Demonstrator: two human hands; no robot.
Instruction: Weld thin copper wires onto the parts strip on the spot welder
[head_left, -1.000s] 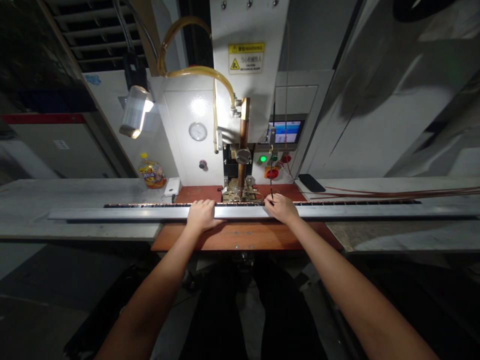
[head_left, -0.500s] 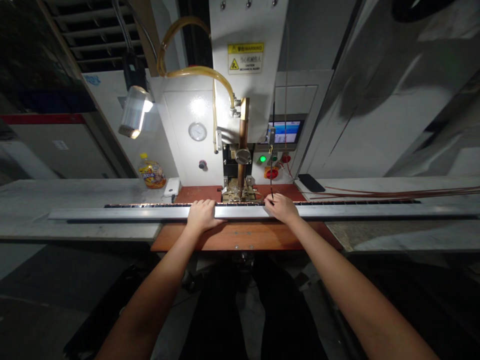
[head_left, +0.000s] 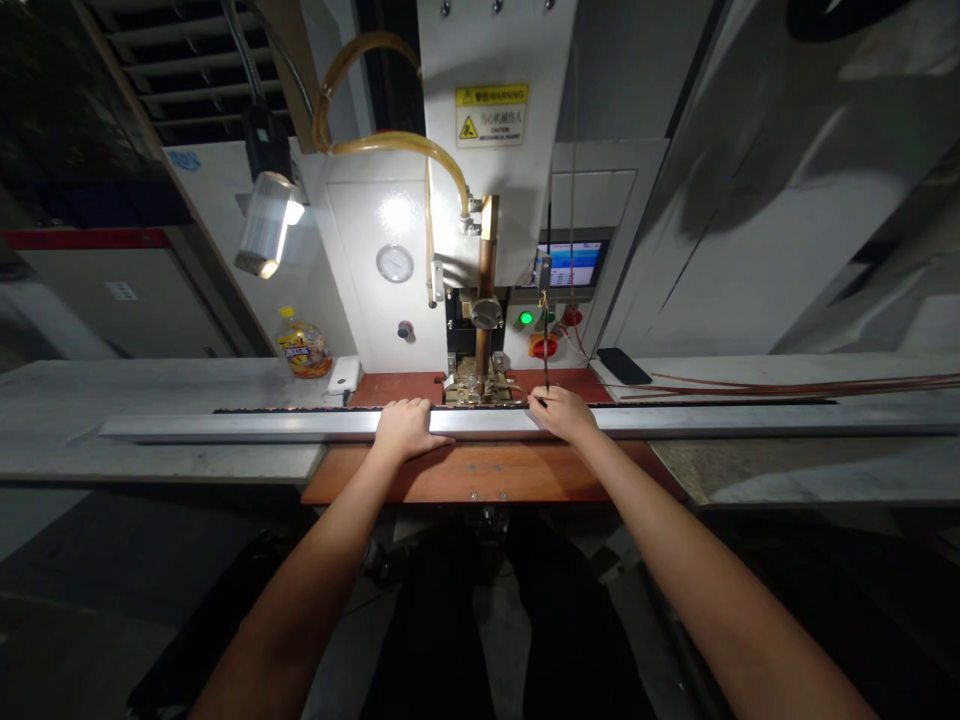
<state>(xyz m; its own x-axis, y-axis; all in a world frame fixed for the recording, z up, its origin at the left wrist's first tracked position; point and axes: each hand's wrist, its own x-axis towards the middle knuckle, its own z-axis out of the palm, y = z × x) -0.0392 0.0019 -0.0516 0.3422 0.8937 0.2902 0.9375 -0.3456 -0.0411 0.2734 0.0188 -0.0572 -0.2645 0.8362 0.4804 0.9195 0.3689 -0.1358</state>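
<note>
A long silver metal bar (head_left: 480, 426) runs from side to side across the worktop in front of a machine. My left hand (head_left: 405, 428) is wrapped over it, fingers on the far edge and thumb along the near side. Further right, my right hand (head_left: 564, 412) rests against the bar with its fingers pinched around the lower end of a thin dark rod (head_left: 547, 345). That rod hangs from a small grey clamp. Behind the bar lies a narrow dark strip (head_left: 300, 410), mostly hidden. Between my hands, the machine's copper-coloured electrode column (head_left: 486, 265) comes down to a metal fixture (head_left: 480, 385).
Under the bar is a reddish-brown board (head_left: 487, 475). A bottle (head_left: 304, 345) and a white box (head_left: 345, 374) stand at left, below a lit lamp (head_left: 268, 225). To the right lie a black phone (head_left: 624, 366) and thin brown rods (head_left: 810, 386). A control screen (head_left: 576, 263) glows behind.
The bar has shifted slightly right and seems tipped, so less of the dark strip behind it shows. The hanging rod's lower end has moved a little right. Both hands keep their places.
</note>
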